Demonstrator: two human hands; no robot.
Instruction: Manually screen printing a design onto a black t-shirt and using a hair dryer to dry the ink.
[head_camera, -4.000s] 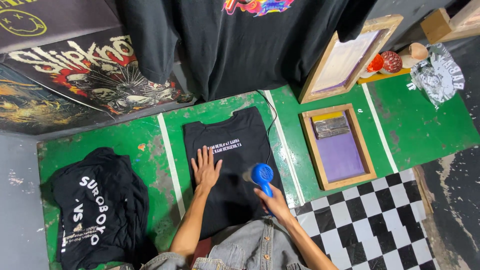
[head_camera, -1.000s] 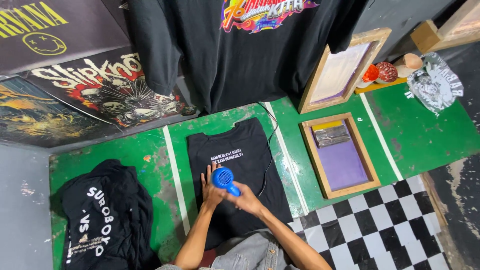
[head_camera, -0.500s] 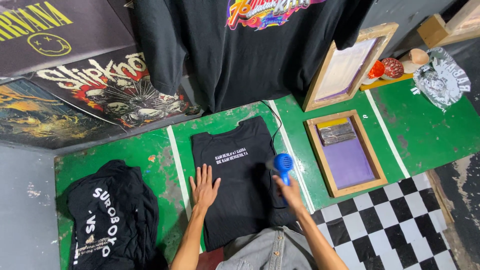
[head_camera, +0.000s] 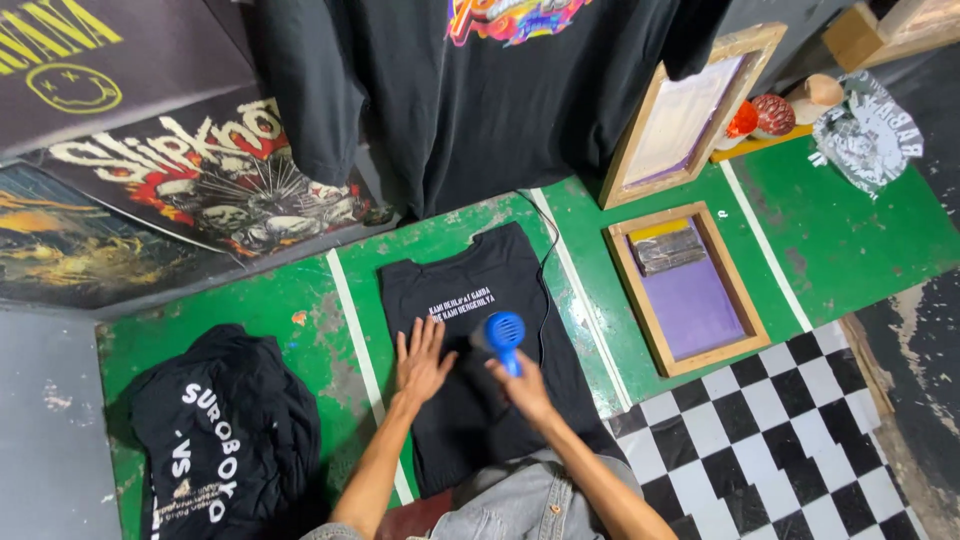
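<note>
A black T-shirt (head_camera: 470, 300) with a small white print lies flat on the green table (head_camera: 300, 320). My left hand (head_camera: 422, 360) rests flat on the shirt's left side, fingers spread. My right hand (head_camera: 523, 390) grips a blue hair dryer (head_camera: 505, 335) by its handle, its round head over the middle of the shirt just below the print. The dryer's black cord (head_camera: 545, 270) runs up along the shirt's right edge.
A pile of black printed shirts (head_camera: 225, 440) lies at the left. A wooden screen-printing frame (head_camera: 685, 290) with purple mesh and a squeegee lies at the right; another frame (head_camera: 680, 120) leans behind it. Black shirts hang above. Checkered floor (head_camera: 780, 430) lies lower right.
My right hand has swept the blue dryer back left from the shirt's right edge to its middle. My left hand stays flat on the shirt.
</note>
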